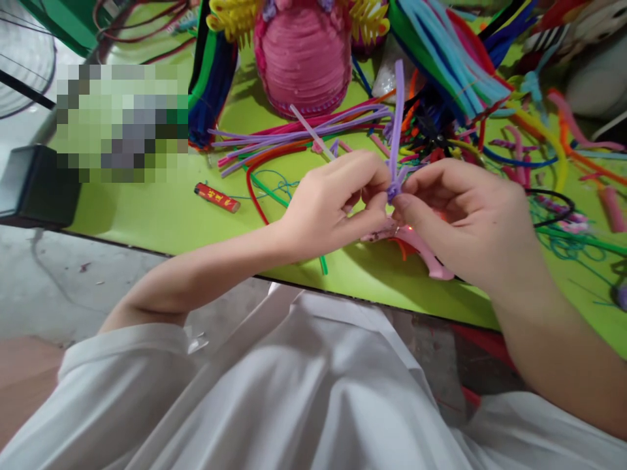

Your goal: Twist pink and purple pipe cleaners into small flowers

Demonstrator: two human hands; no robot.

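Note:
My left hand (337, 199) and my right hand (460, 209) meet over the green table (161, 215), both pinching a purple pipe cleaner (396, 117). Its lower end is twisted into a small knot between my fingertips, and its long end stands straight up. A thin pale stick (313, 134) pokes out above my left hand's fingers. A pink tool (421, 251) lies on the table beneath my right hand, partly hidden.
A pink wound dome with yellow loops (304, 55) stands at the back. Loose purple, red and pink pipe cleaners (304, 134) lie behind my hands, with bundles of blue ones (450, 52). A red lighter (217, 198) lies left. A black box (34, 186) sits at the table's left edge.

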